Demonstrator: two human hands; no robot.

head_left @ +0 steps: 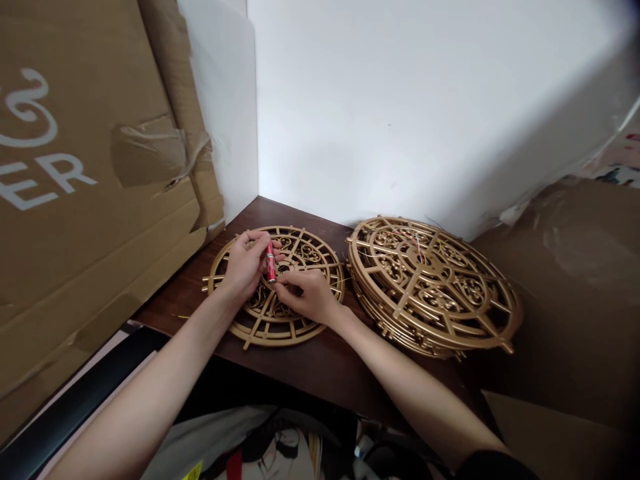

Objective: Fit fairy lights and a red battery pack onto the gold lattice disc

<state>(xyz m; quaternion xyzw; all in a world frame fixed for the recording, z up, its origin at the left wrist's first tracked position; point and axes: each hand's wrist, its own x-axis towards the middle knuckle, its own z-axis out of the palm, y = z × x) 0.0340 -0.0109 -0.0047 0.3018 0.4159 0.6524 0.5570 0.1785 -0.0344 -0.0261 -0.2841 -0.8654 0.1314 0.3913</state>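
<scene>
My left hand [247, 263] is closed around a slim red cylinder with silver bands [271, 267], which looks like a battery or two end to end. It stands nearly upright over a round gold openwork disc [327, 240] lying flat on the table. Just right of the cylinder's lower end, my right hand [313, 297] has its thumb and forefinger drawn together in a pinch. Whatever those fingertips hold, if anything, is too small to make out. Both hands hover over the middle of the disc and hide part of its scrollwork.
To the right rises a stack of similar gold discs [445, 293], with thin coloured wires on the top one. A large cardboard box [100, 220] borders the dark wooden table [295, 367] on the left. White walls [400, 100] close off the back. More cardboard [560, 280] stands at right.
</scene>
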